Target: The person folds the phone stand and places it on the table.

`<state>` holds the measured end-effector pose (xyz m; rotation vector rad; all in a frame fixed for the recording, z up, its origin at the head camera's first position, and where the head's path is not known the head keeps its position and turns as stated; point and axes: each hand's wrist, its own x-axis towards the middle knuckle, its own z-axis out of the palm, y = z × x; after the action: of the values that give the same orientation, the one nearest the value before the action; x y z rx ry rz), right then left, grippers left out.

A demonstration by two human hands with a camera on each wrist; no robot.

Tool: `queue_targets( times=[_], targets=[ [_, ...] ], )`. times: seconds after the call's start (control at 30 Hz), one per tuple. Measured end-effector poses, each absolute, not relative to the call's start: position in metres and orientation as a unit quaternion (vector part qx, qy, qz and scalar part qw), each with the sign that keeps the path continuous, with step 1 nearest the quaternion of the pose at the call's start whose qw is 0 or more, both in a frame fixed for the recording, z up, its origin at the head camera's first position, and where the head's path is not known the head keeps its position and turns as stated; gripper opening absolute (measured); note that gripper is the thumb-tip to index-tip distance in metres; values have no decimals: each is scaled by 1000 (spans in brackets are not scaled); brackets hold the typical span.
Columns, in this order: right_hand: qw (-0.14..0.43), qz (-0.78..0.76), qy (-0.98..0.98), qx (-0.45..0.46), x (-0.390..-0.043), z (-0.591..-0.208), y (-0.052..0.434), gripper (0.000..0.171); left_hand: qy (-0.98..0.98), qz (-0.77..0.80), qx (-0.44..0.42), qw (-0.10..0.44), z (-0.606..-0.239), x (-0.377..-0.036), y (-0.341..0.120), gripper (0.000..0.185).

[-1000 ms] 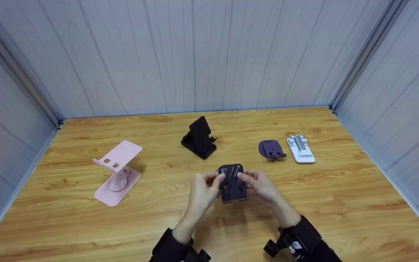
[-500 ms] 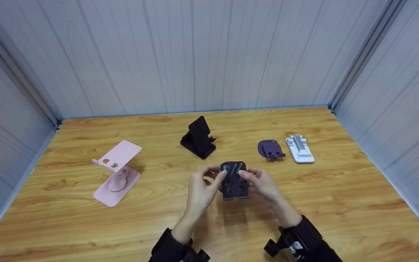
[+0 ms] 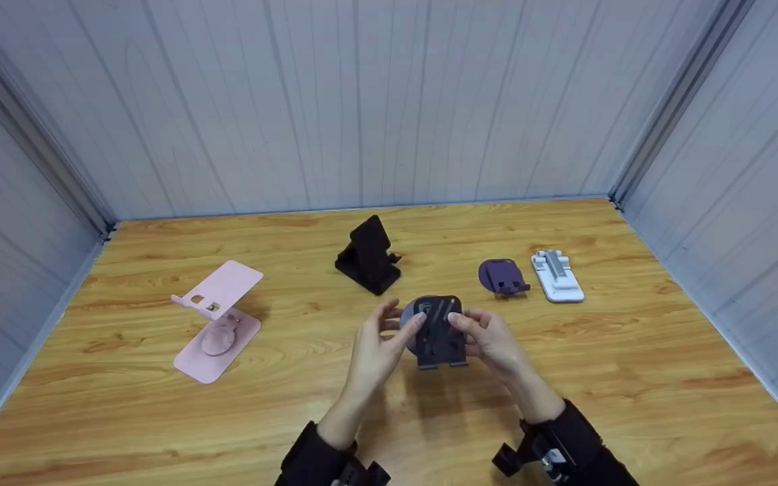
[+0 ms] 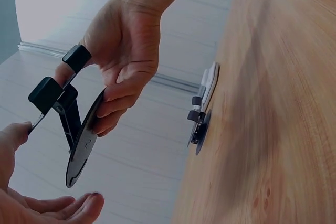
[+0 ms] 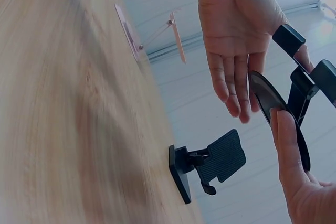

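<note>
Left hand (image 3: 374,351) and right hand (image 3: 490,341) raised together above mid-table, both on a dark folding phone stand (image 3: 437,332). Right hand clamped on stand: fingers curled behind round base, thumb on front plate. Left hand with straight fingers, thumb tip touching front plate, palm open beside base. Stand held off the wooden table (image 3: 632,378), plate facing up, lip at lower edge. Just behind held stand: black phone stand (image 3: 369,256), unfolded, upright. Right of held stand and further back: small purple stand (image 3: 501,275), with white folded stand (image 3: 557,275) just beside it. Far left of held stand: pink stand (image 3: 217,320) with tilted plate.
</note>
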<state>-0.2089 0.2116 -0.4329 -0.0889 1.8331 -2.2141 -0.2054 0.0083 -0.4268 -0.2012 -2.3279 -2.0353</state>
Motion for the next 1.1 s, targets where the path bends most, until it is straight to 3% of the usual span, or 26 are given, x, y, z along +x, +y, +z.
queue_targets(
  times=[0.13, 1.1],
  targets=[
    [132, -769, 624, -34, -209, -432, 211, 24, -738, -671, -70, 22, -426, -206, 9, 50],
    [121, -768, 629, -22, -205, -427, 204, 12, -712, -695, -84, 52, -424, -202, 7, 38]
  ],
)
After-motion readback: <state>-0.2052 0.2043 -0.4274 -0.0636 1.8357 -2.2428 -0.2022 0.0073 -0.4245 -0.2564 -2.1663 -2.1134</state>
